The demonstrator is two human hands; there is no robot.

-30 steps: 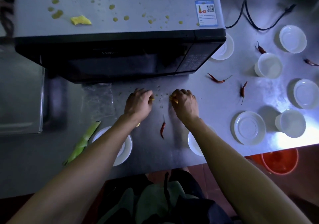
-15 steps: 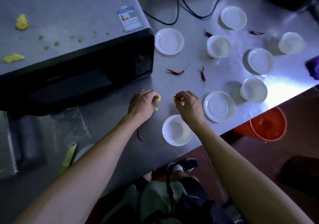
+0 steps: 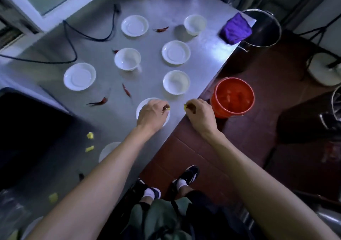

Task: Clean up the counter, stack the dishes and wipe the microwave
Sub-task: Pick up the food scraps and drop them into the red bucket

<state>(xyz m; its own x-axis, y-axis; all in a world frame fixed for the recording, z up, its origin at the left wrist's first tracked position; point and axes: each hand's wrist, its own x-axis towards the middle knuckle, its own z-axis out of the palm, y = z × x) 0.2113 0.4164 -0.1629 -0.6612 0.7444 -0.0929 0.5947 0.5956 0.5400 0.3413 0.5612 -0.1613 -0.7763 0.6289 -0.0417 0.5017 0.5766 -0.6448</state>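
At the counter's near corner, beside an orange bucket (image 3: 232,97) standing on the floor: left hand (image 3: 151,115) curled over a white saucer (image 3: 140,106), pinching a small yellow scrap (image 3: 168,108) at the fingertips; right hand (image 3: 200,113) past the counter edge, curled likewise round another yellow scrap (image 3: 185,106). Likely step — carrying food bits to the bucket. Best done by keeping both pinches tight, moving each hand fully above the bucket's mouth, then letting go low so nothing bounces onto the floor. Scraps small, soft-looking, bright yellow, mostly hidden inside the fingers. More yellow bits (image 3: 90,141) left on the steel counter (image 3: 103,121) nearer the body, well apart from the hands. Dishes not yet stacked: white saucers and small bowls scattered singly — one bowl (image 3: 176,81) just beyond the left hand, another bowl (image 3: 127,58) farther back. Dried red chillies (image 3: 126,89) lying loose between them. Purple cloth (image 3: 236,28) at the far right corner of the counter, untouched. Black microwave (image 3: 27,129) at the left edge, dark, detail hard to make out.
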